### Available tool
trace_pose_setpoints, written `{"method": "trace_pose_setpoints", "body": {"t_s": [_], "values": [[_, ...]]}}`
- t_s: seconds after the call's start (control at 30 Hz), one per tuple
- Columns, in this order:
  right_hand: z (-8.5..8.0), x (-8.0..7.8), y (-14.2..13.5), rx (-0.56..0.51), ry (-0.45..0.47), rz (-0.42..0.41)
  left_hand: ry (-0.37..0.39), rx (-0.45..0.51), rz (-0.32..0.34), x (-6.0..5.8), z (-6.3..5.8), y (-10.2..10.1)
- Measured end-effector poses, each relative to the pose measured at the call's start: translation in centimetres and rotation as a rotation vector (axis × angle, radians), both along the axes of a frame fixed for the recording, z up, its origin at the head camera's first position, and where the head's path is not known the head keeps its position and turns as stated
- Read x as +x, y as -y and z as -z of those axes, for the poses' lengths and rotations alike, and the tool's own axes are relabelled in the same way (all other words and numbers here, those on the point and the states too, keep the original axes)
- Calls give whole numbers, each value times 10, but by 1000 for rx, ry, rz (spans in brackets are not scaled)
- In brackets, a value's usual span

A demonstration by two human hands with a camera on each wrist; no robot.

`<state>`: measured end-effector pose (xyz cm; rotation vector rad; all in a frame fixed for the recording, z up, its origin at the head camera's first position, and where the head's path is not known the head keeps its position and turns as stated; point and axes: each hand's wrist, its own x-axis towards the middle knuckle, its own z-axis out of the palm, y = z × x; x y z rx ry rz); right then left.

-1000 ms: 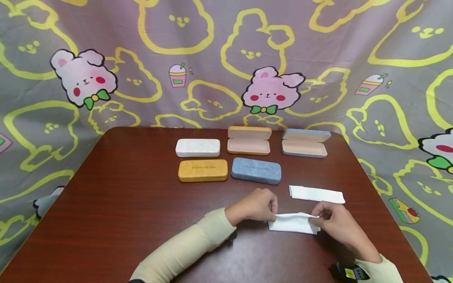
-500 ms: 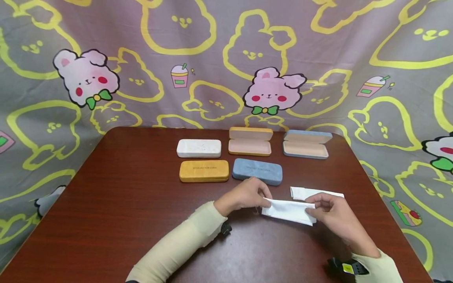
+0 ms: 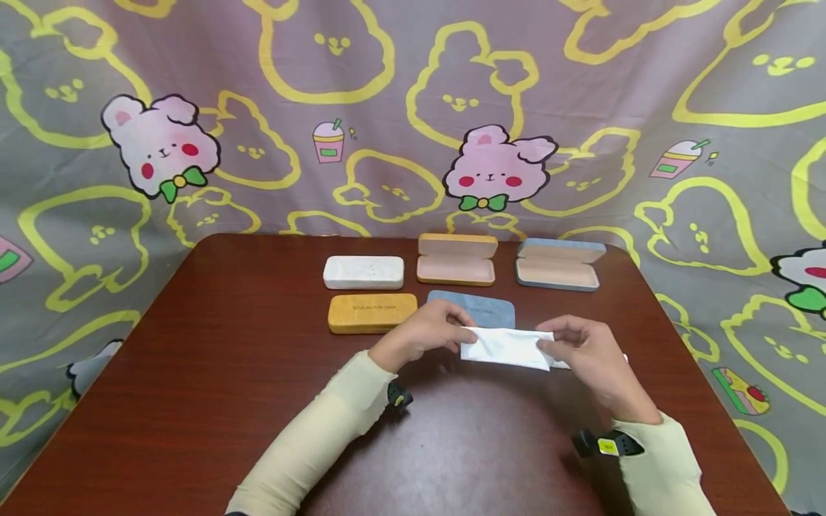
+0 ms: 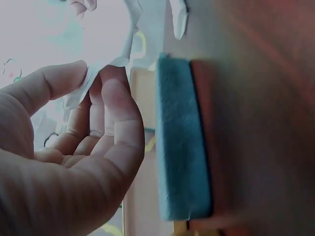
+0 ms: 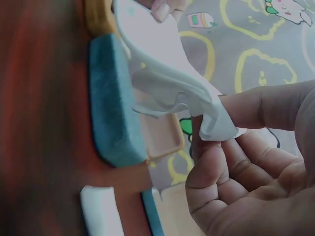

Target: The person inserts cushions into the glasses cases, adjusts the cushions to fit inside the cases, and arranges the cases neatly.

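Note:
A folded white cloth [image 3: 506,350] is stretched between both hands, raised off the table. My left hand [image 3: 422,333] pinches its left end between thumb and fingers, and my right hand [image 3: 592,362] pinches the right end the same way. In the right wrist view the cloth [image 5: 162,59] sags in loose folds. Just beyond it lies a closed blue glasses case [image 3: 493,312], partly covered by the left hand and cloth. A second folded white cloth [image 5: 102,211] lies on the table, mostly hidden behind the right hand in the head view.
Behind stand a closed white glasses case [image 3: 363,273], an open yellow case [image 3: 456,269] and an open blue case [image 3: 558,273]. A closed yellow case [image 3: 371,312] sits left of the closed blue one. A patterned curtain [image 3: 387,93] hangs behind the brown table [image 3: 226,358].
Both hands have lifted the white cloth from the near part of the table and carried it away from the body and slightly left, toward the closed blue case.

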<state>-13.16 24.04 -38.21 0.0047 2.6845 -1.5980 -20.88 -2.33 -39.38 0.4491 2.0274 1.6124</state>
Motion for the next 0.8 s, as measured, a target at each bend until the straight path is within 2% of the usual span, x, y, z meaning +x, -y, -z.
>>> {"method": "trace_pose_setpoints", "body": {"t_s": [0.33, 0.5, 0.6, 0.8], "values": [[-10, -44, 14, -132, -16, -62, 34, 34, -116, -28, -15, 20], [-12, -67, 24, -78, -35, -70, 39, 42, -166, -41, -14, 26], [-12, -78, 29, -73, -12, -72, 36, 63, -196, -47, -14, 29], [-10, -94, 37, -182, 61, -66, 65, 73, -251, -58, -21, 37]]}}
